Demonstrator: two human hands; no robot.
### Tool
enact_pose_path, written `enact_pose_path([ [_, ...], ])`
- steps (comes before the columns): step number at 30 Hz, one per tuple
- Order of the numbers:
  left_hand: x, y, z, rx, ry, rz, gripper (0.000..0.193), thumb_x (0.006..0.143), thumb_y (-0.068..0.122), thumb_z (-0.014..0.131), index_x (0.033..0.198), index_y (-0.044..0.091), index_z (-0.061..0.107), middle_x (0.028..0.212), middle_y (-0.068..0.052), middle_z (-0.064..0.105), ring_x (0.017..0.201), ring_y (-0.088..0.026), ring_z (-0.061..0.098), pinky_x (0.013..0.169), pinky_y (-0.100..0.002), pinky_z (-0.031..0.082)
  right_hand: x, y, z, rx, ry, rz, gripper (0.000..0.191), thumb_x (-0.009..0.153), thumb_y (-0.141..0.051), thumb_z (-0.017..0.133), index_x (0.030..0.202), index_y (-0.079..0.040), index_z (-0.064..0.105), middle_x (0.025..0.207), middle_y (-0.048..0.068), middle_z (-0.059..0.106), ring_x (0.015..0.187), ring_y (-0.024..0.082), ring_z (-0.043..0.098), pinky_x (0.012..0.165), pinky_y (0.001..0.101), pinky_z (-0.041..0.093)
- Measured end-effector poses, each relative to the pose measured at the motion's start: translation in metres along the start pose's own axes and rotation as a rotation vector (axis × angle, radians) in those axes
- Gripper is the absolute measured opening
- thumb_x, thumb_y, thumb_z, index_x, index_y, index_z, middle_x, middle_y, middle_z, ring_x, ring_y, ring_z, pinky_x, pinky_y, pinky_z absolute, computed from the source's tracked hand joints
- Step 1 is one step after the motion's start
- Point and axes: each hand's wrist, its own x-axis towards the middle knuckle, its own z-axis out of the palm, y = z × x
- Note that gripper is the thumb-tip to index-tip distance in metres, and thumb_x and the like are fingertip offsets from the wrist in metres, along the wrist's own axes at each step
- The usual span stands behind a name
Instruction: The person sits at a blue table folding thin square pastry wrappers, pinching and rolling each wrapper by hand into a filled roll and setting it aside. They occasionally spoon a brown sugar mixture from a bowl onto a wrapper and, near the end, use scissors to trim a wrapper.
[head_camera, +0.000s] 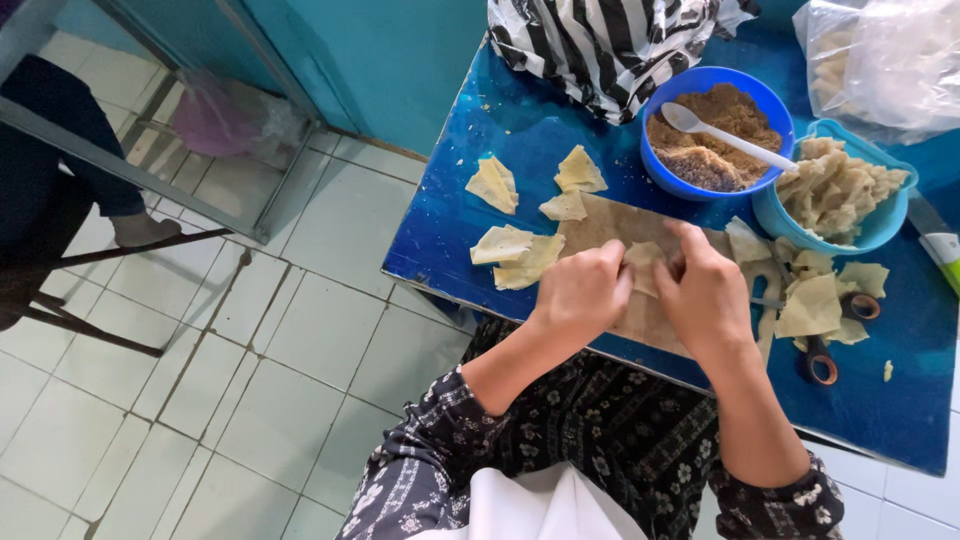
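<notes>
Dark floral sleeves (610, 440) and a white cloth (540, 505) fill the bottom edge, forearms reaching up to the blue table (900, 400). Left hand (580, 293) and right hand (705, 295) meet over a brown board (610, 222) — both sets of fingers curled shut, pinching one small pale dough wrapper (643, 262) between them. The wrapper sits right at the fingertips, above the board, partly hidden by knuckles.

Just left of the left fingers: two folded wrappers (515, 252) on the table. Further up-left, two more folded pieces (535, 178), another (565, 206) at the board's corner. Right of the right fingers — loose flat wrappers (815, 300) scattered, with scissors (825, 360), orange-ringed handles, partly under them.

Beyond the fingers: blue bowl (700, 180) of brown filling with a white spoon (725, 135) lying in it; beside it a light blue bowl (880, 230) heaped with pale wrappers. Striped plastic bag (600, 45) at the table's far edge, clear bag (880, 60) at far right. White tile floor (280, 380) left of the table; someone's leg and foot (140, 228) by a chair, well apart.
</notes>
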Motion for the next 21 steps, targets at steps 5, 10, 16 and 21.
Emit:
enact_pose_path([
  [5, -0.004, 0.000, -0.017, 0.069, -0.102, -0.014, 0.029, 0.098, 0.034, 0.063, 0.087, 0.007, 0.066, 0.078, -0.016, 0.071, 0.073, -0.038, 0.072, 0.062, -0.048, 0.056, 0.000, 0.001, -0.004, -0.133, -0.035, -0.026, 0.023, 0.088, -0.015, 0.071, 0.108, -0.006, 0.069, 0.087, 0.014, 0.068, 0.080, 0.035, 0.067, 0.071, 0.0454, 0.052],
  [10, -0.012, -0.038, -0.069, 0.048, 0.141, 0.121, 0.015, 0.094, 0.024, 0.067, 0.097, 0.009, 0.067, 0.093, -0.011, 0.066, 0.089, -0.031, 0.067, 0.077, -0.041, 0.055, -0.005, 0.001, -0.014, -0.156, 0.036, -0.296, 0.009, 0.098, -0.014, 0.068, 0.096, -0.006, 0.072, 0.096, 0.014, 0.064, 0.088, 0.037, 0.065, 0.076, 0.0440, 0.052],
  [16, 0.037, -0.072, -0.067, 0.071, 0.096, 0.249, 0.020, 0.088, 0.025, 0.074, 0.099, 0.010, 0.066, 0.102, -0.009, 0.062, 0.097, -0.033, 0.062, 0.079, -0.043, 0.051, -0.008, -0.011, -0.019, 0.047, 0.071, -0.190, 0.010, 0.100, -0.012, 0.070, 0.102, -0.002, 0.072, 0.093, 0.012, 0.063, 0.079, 0.027, 0.065, 0.072, 0.0365, 0.052],
  [21, 0.051, -0.073, -0.069, 0.043, 0.060, 0.234, 0.010, 0.096, 0.019, 0.067, 0.098, 0.009, 0.064, 0.098, -0.010, 0.064, 0.095, -0.033, 0.064, 0.082, -0.044, 0.052, -0.004, -0.019, -0.025, 0.186, 0.081, -0.160, 0.011, 0.100, -0.008, 0.069, 0.108, -0.001, 0.072, 0.099, 0.011, 0.066, 0.080, 0.021, 0.066, 0.074, 0.0321, 0.053],
])
